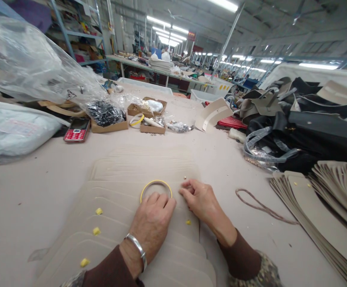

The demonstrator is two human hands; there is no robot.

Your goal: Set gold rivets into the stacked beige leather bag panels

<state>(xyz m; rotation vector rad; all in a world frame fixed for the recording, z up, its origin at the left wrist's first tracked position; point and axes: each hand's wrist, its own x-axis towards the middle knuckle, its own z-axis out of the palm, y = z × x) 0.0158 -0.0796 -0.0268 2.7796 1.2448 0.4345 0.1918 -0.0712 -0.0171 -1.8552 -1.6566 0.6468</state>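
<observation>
My left hand [153,217], with a metal bracelet at the wrist, is closed on a narrow roll of yellow tape [156,181]. The roll rests over overlapping beige panels [116,195] that are fanned out in front of me. To its right, my right hand [201,200] has thumb and forefinger pinched together; whatever lies between the tips is too small to make out. A tiny metal stud [185,177] shows just beyond these fingers. Small yellow tape pieces [96,230] stick to the panels on the left, and another yellow piece [188,222] sits below my right hand.
Curved beige strips [301,195] are stacked at right, near a brown cord loop [263,207]. Behind them lie black bags [313,135]. A red phone [77,130], small cardboard boxes [152,126] and another tape roll [136,120] stand farther back. Plastic-wrapped bundles [14,129] fill the left.
</observation>
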